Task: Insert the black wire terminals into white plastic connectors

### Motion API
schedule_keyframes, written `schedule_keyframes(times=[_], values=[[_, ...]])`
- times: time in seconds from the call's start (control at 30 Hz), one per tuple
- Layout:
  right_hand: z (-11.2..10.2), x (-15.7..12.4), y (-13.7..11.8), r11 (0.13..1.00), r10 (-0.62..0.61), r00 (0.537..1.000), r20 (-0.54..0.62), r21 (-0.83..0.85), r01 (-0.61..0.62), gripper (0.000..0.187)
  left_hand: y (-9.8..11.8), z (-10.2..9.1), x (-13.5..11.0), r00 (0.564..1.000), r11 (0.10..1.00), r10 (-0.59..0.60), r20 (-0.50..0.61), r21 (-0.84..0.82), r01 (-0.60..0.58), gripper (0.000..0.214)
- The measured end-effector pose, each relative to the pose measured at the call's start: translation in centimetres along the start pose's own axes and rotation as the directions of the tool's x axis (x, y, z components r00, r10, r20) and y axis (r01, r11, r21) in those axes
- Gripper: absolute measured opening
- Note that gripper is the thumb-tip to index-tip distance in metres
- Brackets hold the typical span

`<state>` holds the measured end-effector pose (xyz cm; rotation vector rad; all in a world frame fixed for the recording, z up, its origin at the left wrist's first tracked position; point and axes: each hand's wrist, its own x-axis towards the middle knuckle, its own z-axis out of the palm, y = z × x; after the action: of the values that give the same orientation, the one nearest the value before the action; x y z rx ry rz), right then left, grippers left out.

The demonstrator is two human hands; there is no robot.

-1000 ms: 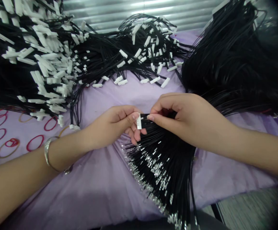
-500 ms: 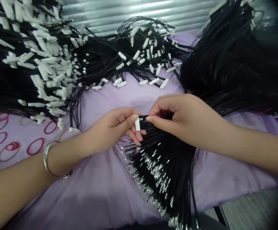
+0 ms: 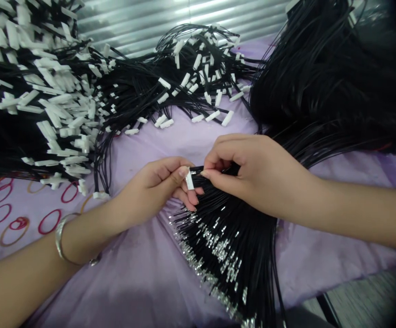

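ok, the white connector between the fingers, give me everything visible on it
The white connector housing is a small, flat, rectangular piece, plastic by the look, standing roughly upright and tilted slightly. The left hand pinches it between thumb and fingers; the right hand brings black wires with bare metal terminals up to its right face, fingertip close beside it. It is held above the purple cloth. Finer detail is too small to tell.

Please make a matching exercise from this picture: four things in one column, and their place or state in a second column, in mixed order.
Things:
1. white connector
2. rubber bands
3. bracelet
4. bare-ended wires

Places or states:
A. fanned out under the right hand
B. pinched in the left hand
C. lying loose on the purple cloth, far left
D. around the left wrist

Pairs: 1-B, 2-C, 3-D, 4-A
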<state>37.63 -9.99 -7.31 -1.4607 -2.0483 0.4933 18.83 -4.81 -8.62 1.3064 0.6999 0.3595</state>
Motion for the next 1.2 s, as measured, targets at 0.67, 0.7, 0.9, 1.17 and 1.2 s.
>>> schedule_keyframes(times=[0.67, 0.7, 0.9, 1.17, 1.2], values=[[-0.33, -0.17, -0.15, 0.999, 0.026, 0.999, 0.037, 0.04, -0.028, 0.018, -0.01, 0.03, 0.0, 1.0, 0.999, -0.008, -0.003, 0.044, 0.008, 0.021], [-0.33, -0.13, -0.15, 0.998, 0.028, 0.999, 0.043, 0.048, -0.031, 0.019, -0.03, 0.04, 0.01, 1.0, 0.999, -0.008, -0.003, 0.038, 0.008, 0.021], [0.21, -0.07, -0.03, 1.0, 0.0, 1.0, 0.012, 0.015, 0.0, 0.014, -0.08, 0.05, 0.07, 1.0, 1.0, -0.001, -0.009, 0.011, 0.001, 0.024], [0.54, -0.34, -0.06, 0.994, -0.064, 0.998, -0.005, -0.085, 0.064, 0.011, 0.11, 0.2, -0.01, 1.0, 0.999, -0.011, -0.017, 0.043, 0.012, 0.023], [0.51, -0.32, 0.01, 0.994, -0.068, 0.998, -0.004, -0.083, 0.068, 0.011, 0.15, 0.23, -0.01, 1.0, 0.999, -0.014, -0.016, 0.042, 0.014, 0.024]])
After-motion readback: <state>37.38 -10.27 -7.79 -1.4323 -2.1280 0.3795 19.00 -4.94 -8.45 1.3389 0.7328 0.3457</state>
